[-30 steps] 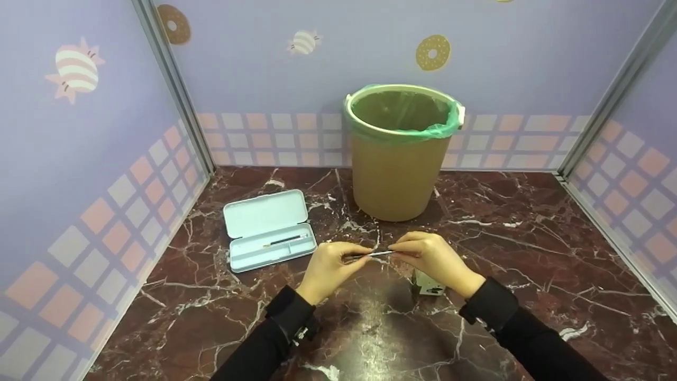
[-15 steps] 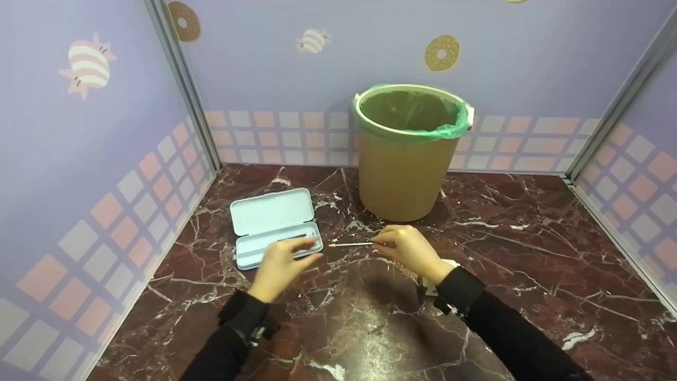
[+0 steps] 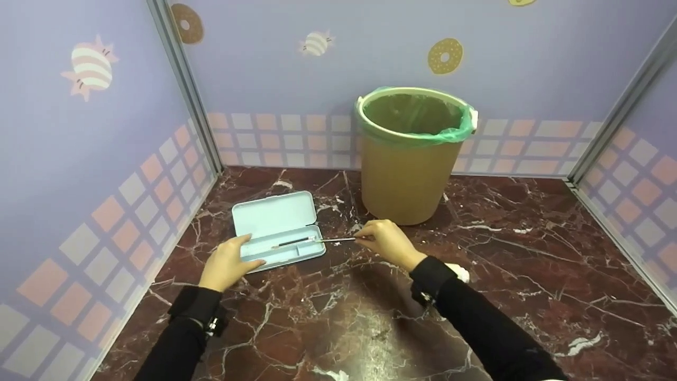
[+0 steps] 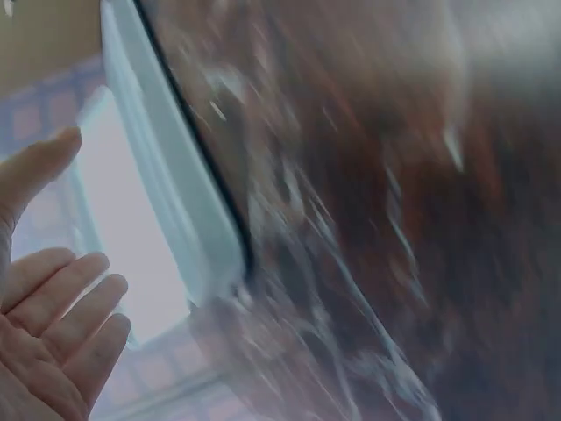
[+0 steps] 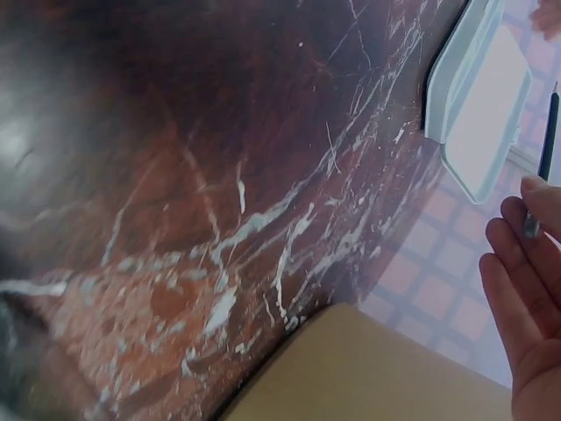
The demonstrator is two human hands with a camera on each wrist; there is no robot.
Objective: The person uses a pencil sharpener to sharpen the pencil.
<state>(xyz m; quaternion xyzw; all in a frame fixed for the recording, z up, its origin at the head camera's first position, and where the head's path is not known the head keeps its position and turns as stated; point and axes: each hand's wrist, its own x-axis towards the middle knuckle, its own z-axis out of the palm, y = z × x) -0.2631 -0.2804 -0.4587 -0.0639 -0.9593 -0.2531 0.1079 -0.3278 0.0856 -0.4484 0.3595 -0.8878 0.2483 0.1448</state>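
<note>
An open light blue pencil case (image 3: pixel 275 209) lies on the marble-patterned surface, its lid tipped back. One dark pencil (image 3: pixel 293 242) is inside its tray. My right hand (image 3: pixel 389 244) pinches a second pencil (image 3: pixel 338 239) by its end, between thumb and fingertips. This pencil points left, and its tip overlaps the case's right end in the head view. At the case's left end is my left hand (image 3: pixel 225 264), thumb and fingers spread apart with nothing between them. In the left wrist view the fingers (image 4: pixel 66 303) are extended beside the case.
A tan bin (image 3: pixel 410 174) with a green liner stands behind the hands, against the patterned back wall (image 3: pixel 254 63). A small white object (image 3: pixel 459 272) is partly hidden behind the right forearm. Side walls flank the surface.
Both hands held the pencil at first. The left hand let go and moved left to the case. The right hand carried the pencil leftward to the case's right end.
</note>
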